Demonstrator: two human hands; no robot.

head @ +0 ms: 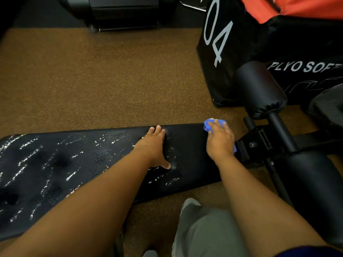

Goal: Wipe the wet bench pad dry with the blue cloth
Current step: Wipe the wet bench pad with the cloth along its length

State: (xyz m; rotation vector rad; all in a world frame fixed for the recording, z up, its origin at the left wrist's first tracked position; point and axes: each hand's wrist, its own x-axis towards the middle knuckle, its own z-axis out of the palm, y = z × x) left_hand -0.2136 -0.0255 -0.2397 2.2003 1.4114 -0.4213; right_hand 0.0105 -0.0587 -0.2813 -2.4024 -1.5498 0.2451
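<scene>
The person is leaning over a black bench pad (pixel 78 164) that is lying across the view from left to right. The right hand (pixel 220 140) is pressing the blue cloth (pixel 213 124) flat on the far right corner of the pad; the fingers are lying together over the cloth, pressing it down and not pinching it, and a little blue is also showing at the wrist side. The left hand (pixel 155 145) is resting open near the middle of the pad, fingers spread a little and thumb out to the near side, holding nothing.

The strip of pad between the two hands is looking mostly dull and dry. To the left of the left hand, many shining drops and streaks are covering the pad up to its left end, so I am judging that the work is only starting.

To do this step well, the right hand should be keeping the cloth flat under the palm and moving it in long overlapping passes from right to left, so that the water is not being pushed back on the dry part. The left hand will be needing to lift away, because it is standing in the path. The cloth is small, so turning it to a dry face is probably helping.
</scene>
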